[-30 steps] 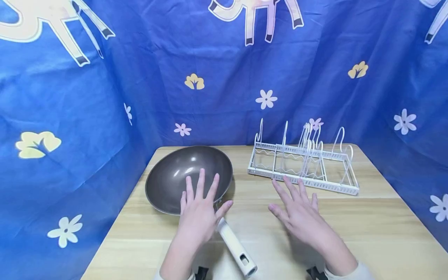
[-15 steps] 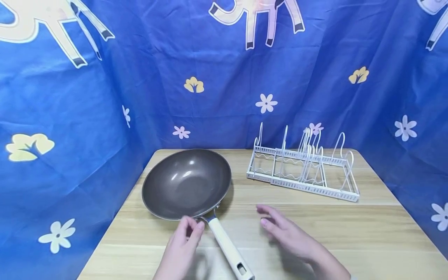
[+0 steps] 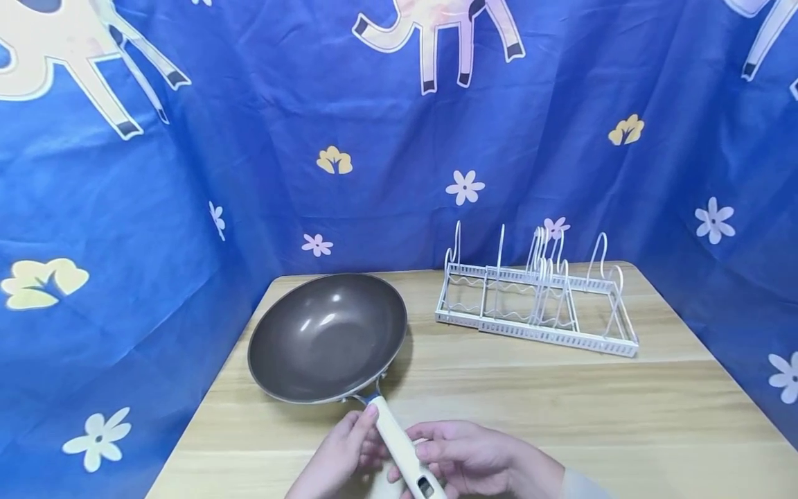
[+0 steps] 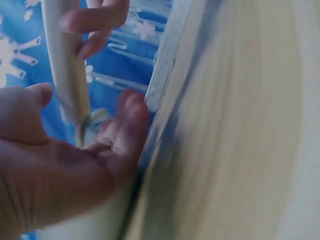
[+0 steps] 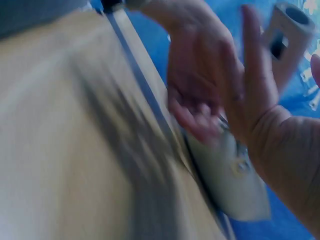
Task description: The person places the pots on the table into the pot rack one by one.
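A dark-lined wok (image 3: 327,339) lies at the left of the wooden table, its cream handle (image 3: 395,443) pointing toward the person. At the handle's upper part is the left hand (image 3: 346,447), thumb beside it and fingers reaching below. The left wrist view has that hand's thumb (image 4: 40,95) apart from its loosely bent fingers (image 4: 125,130). Around the handle's hole end, the right hand (image 3: 470,454) has fingertips showing beneath and its thumb along the right side. Seen from the right wrist, the handle end (image 5: 295,22) stands beyond a straight finger (image 5: 257,55).
A white wire rack (image 3: 536,305) with upright loops stands at the back right of the table (image 3: 592,409). A blue patterned curtain (image 3: 386,138) hangs behind and along both sides. Motion blurs both wrist views.
Both hands, spread above the table a second ago, have come down and in toward the wok's handle, the right moving left. Wok and rack stay in place while the head view shifts slightly.
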Motion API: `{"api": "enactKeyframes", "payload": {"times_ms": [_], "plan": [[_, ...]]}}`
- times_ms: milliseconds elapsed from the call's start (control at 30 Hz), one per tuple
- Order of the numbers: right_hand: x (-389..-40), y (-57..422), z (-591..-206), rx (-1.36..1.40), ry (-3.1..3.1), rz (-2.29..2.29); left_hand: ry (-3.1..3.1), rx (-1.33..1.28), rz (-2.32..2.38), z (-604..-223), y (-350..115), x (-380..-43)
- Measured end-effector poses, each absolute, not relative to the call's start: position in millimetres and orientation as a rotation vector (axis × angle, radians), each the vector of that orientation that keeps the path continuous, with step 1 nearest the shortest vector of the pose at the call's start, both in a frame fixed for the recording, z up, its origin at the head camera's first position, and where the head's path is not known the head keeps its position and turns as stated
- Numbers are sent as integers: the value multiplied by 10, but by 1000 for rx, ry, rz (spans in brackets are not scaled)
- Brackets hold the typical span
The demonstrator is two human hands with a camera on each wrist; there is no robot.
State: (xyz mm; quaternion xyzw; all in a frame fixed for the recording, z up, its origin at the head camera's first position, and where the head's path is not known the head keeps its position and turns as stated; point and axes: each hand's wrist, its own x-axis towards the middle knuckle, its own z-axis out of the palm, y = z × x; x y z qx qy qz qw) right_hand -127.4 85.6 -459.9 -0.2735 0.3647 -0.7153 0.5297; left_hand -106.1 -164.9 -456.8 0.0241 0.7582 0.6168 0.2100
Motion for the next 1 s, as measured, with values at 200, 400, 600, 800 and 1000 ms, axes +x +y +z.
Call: {"api": "enactKeyframes", "payload": {"times_ms": [200,400,600,800,1000], "plan": [[-1343,649,-4632,-632,736,-1684,1098,80,2288,-4614,-1652,-1203],[-1328,590,-4659,-634,727,-1681,823,298,2370,-4705,-1632,-1283],[-1209,538,-4599,-539,1032,-1674,797,243,2369,-4778,-1620,-1295],[-1114,449,-4425,-603,1517,-1609,857,134,2390,-4757,-1601,-1311],[-1073,379,-4278,-786,1947,-1385,848,89,2420,-4721,-1616,-1268]]}}
